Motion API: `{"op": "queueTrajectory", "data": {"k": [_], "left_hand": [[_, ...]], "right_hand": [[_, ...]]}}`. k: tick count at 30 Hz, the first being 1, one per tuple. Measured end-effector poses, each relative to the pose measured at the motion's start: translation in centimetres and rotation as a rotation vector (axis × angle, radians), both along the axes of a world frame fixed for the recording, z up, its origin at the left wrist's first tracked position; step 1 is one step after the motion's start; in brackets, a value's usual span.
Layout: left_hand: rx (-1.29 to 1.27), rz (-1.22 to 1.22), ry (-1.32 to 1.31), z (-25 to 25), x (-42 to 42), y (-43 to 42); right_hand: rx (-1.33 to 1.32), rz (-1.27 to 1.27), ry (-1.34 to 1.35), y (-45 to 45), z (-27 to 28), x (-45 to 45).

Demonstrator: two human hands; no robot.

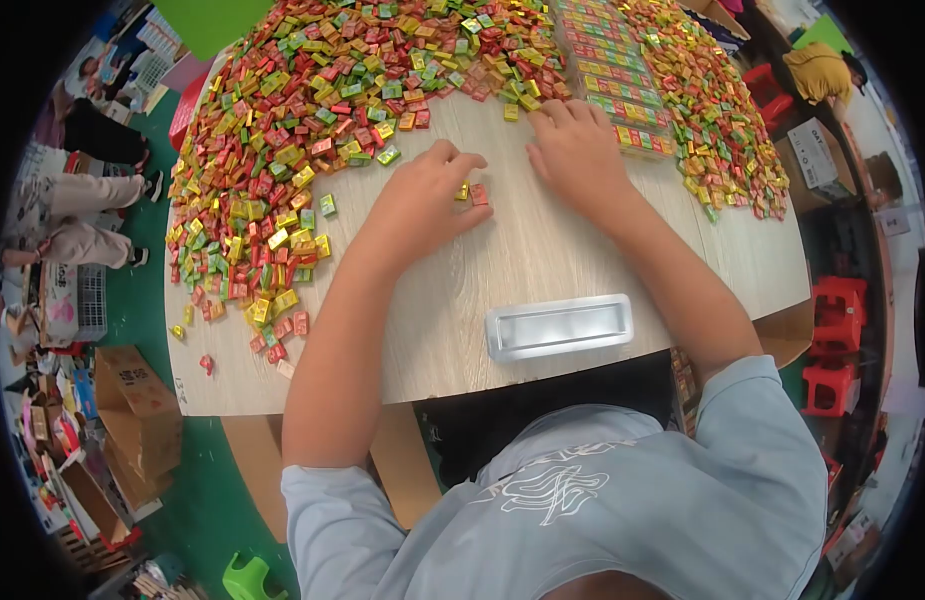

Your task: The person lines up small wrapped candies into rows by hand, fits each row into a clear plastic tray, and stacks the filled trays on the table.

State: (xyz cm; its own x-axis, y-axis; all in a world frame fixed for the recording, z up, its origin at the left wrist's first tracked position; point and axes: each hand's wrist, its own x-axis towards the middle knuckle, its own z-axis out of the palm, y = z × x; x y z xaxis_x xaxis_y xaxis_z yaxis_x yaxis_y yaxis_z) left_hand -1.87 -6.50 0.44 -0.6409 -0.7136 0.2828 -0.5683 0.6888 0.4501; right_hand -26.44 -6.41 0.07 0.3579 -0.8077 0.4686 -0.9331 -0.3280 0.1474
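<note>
My left hand (429, 200) is low over the table, its thumb and fingers apart. A red wrapped candy (479, 194) and a yellow wrapped candy (462, 191) sit in the gap between them; I cannot tell whether the fingers touch either. My right hand (579, 158) rests palm down with fingers spread, its fingertips near the edge of the candy pile (382, 60). Just right of its fingers are clear trays (622, 95) packed with rows of red, green and yellow candies. A silvery rectangular tray (559, 328) lies near the table's front edge, with no candies in it.
Loose candies spread down the left side of the wooden table (452, 290), and another heap (722, 140) lies to the right. Cardboard boxes (137, 410) stand on the green floor at left. Red stools (837, 315) and a person in yellow (820, 72) are at right.
</note>
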Motion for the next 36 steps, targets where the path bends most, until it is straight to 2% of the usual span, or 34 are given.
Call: {"op": "queueTrajectory", "data": {"k": [4, 17, 23, 25, 32, 34, 36], "left_hand": [[0.044, 0.003, 0.024, -0.4, -0.1, -0.4], [0.124, 0.116, 0.032, -0.2, 1.6, -1.3], [0.123, 0.139, 0.019, -0.7, 2.6, -1.8], [0.103, 0.146, 0.038, -0.7, 3.0, -1.9], [0.094, 0.18, 0.015, -0.8, 3.3, -2.0], [0.074, 0.175, 0.032, -0.9, 3.5, -1.9], [0.116, 0.164, 0.036, -0.7, 3.4, -1.9]], "right_hand": [[0.036, -0.055, 0.128, -0.9, -0.3, -0.3], [-0.059, -0.009, 0.167, -1.9, 0.3, 0.6], [-0.091, -0.028, 0.163, -7.1, 0.1, 1.0], [0.006, -0.111, 0.174, -8.1, 0.1, 1.4], [-0.016, 0.007, 0.049, -7.3, 1.1, 2.4], [0.364, 0.062, -0.206, -5.6, 2.6, 3.7], [0.455, 0.081, -0.244, -3.7, 2.3, 5.0]]}}
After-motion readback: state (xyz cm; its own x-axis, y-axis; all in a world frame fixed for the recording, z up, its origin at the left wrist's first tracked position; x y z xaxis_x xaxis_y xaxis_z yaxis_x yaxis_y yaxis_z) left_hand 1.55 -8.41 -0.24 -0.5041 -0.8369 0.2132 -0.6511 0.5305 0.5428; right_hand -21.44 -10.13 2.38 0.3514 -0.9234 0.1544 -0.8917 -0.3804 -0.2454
